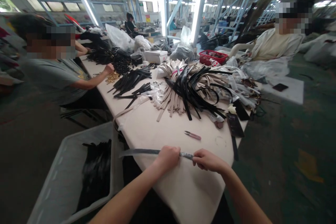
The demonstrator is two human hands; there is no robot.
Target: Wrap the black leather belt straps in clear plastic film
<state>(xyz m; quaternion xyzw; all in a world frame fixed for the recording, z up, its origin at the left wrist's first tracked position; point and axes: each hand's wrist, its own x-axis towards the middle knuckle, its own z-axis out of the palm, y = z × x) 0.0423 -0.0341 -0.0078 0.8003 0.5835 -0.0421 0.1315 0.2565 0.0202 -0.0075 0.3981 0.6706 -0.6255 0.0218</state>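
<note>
A narrow dark strap (147, 151), partly in what looks like clear plastic film, stretches across the near part of the table. My left hand (169, 157) is closed around its middle. My right hand (207, 161) grips the strap's right end between thumb and curled fingers. A short length shows between the two hands, and the left end sticks out past the table edge. Just beyond my hands lies a pair of small thread snips (193, 135) with reddish handles. Farther off, a big heap of beige straps (170, 99) has black straps (187, 92) draped over it.
A white bin (63, 161) with black straps stands left of the table (147, 126). A phone (235, 125) lies by the right edge. Beyond are a red basket (213, 57) and gold-coloured hardware (112, 77). Co-workers sit left and right; the left one's hand (109, 69) is at the hardware.
</note>
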